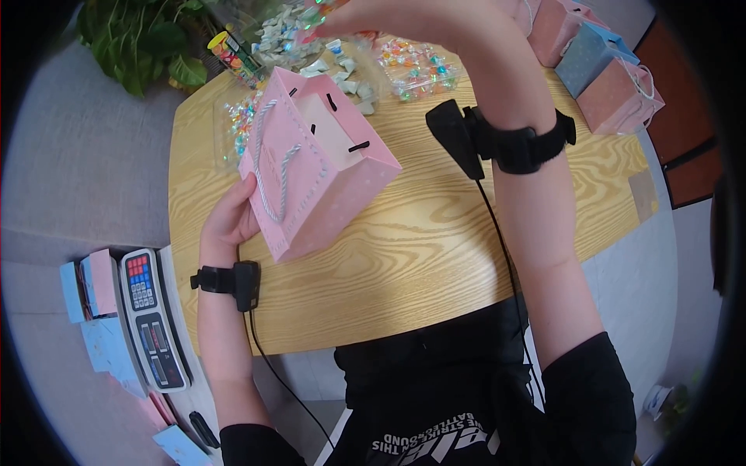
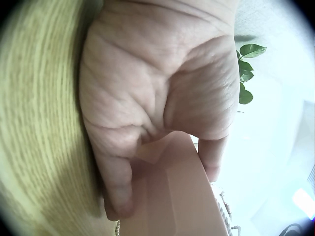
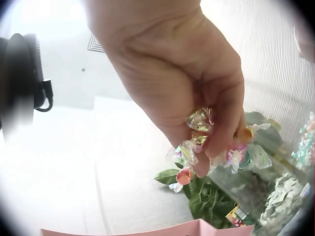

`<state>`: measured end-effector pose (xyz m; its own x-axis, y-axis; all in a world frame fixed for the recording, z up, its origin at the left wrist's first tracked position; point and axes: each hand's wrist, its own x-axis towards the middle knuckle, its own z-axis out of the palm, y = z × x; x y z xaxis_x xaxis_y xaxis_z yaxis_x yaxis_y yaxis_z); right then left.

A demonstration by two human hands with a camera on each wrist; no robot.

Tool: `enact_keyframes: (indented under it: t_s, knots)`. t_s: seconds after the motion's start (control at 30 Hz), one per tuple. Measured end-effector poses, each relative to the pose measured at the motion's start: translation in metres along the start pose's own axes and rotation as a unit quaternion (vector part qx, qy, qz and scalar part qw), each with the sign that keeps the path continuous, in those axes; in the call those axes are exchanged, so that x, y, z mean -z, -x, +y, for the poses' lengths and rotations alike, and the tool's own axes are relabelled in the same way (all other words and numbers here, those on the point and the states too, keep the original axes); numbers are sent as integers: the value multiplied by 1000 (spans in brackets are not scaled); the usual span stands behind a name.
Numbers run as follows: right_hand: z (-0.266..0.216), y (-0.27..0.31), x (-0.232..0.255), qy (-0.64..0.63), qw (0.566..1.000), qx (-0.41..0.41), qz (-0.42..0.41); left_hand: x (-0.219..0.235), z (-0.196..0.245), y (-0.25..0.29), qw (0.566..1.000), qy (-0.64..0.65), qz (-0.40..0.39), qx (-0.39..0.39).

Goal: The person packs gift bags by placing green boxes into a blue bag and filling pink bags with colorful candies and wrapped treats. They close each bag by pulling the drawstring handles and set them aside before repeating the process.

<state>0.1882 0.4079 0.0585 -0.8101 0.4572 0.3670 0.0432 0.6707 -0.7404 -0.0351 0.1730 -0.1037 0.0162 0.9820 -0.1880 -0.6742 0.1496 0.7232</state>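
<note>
A pink paper gift bag (image 1: 342, 194) with rope handles is tilted over the wooden table, its open top facing up and away. My left hand (image 1: 229, 213) grips one side of it, thumb on the handle face; in the left wrist view the bag's pink side (image 2: 167, 196) lies between thumb and fingers. Stretched toward the far side, my right hand (image 3: 192, 73) holds a clump of candies (image 3: 184, 153) in shiny clear wrappers, several poking out between the fingers. The bag's pink rim (image 3: 147, 232) shows below that hand in the right wrist view.
Clear trays of wrapped candies (image 1: 418, 71) and a pile of pale wrapped pieces (image 1: 284, 35) lie at the far edge. A yellow-topped tube (image 1: 231, 56) stands near a plant (image 1: 144, 46). More gift bags (image 1: 618, 97) stand far right; a scale (image 1: 155, 318) sits left.
</note>
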Motion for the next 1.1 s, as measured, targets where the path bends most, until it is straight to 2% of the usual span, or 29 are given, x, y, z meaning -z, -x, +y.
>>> enact_keyframes:
  t_s: [0.07,0.1,0.17,0.2,0.23,0.3,0.33,0.4,0.47,0.6,0.67,0.7,0.73,0.77,0.8,0.87,0.9,0.97,1.1]
  knots:
    - [-8,3,-4,71,994,79,-36,0,-1,1,1000,11,11,-6]
    - [-11,4,-6,71,994,79,-36,-1,-1,1,1000,11,12,-7]
    - [-17,6,-10,162,982,45,-88,-3,-2,0,1000,20,-2,-14]
    - [-7,18,-14,149,974,162,-45,-1,-1,0,1000,20,-1,-14]
    - [-3,14,-22,149,974,163,-46,4,0,0,999,27,-20,-4]
    - [3,-1,-39,183,979,31,-85,7,1,0,999,34,-38,7]
    - [3,-1,-46,217,969,98,-63,7,1,0,998,42,-36,7]
    - [1,3,-55,225,966,105,-75,8,1,-1,998,51,-34,8]
    - [-11,11,-63,239,959,119,-98,10,1,-2,993,71,-97,16]
    - [-9,19,-76,226,955,168,-89,13,2,-1,988,69,-140,22]
    - [-18,22,-79,194,961,77,-179,21,2,1,997,29,-61,22]
    - [-5,20,-89,194,962,76,-179,24,1,1,997,29,-62,24]
    - [18,16,-108,132,971,136,-147,21,2,1,997,34,-61,28]
    - [21,16,-113,68,972,195,-113,19,2,0,997,40,-59,33]
    - [24,16,-114,68,972,194,-112,20,3,1,997,40,-59,35]
    - [0,17,-97,136,939,77,-305,21,3,2,994,53,-84,37]
    - [-5,15,-91,136,940,77,-305,21,3,2,994,53,-84,38]
    - [-9,10,-78,196,901,104,-371,18,1,2,997,44,-65,20]
    - [-15,7,-61,139,912,107,-371,20,1,-1,998,22,-57,2]
